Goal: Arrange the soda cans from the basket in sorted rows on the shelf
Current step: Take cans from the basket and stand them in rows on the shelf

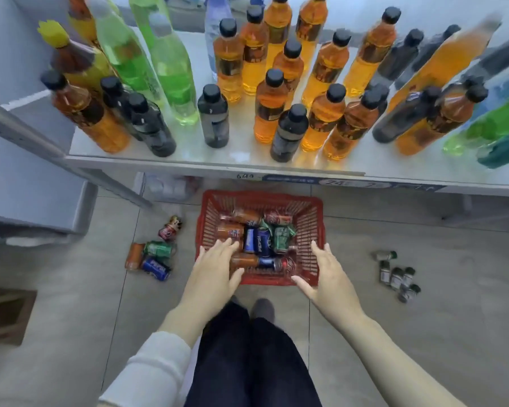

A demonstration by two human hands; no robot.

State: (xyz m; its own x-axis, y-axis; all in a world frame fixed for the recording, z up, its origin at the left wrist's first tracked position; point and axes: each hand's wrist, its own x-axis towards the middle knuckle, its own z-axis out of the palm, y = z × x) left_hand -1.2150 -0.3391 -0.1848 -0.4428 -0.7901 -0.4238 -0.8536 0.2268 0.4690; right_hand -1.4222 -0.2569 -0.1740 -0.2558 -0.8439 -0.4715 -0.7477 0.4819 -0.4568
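Grey tiled floor point(423, 333) with thin dark joints runs beneath a pale, glossy shelf point(241, 158) whose front edge bears a blue label strip point(350, 182), with a grey metal post point(27, 133) slanting at left and a brown cardboard piece point(6, 315) lying at lower left.

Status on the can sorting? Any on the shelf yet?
Done: nothing visible; the shelf holds only bottles. In hand: left hand and right hand are open over the near edge of the basket, no grip on a can yet. Left: all the cans inside it, plus loose cans on the floor to its left.
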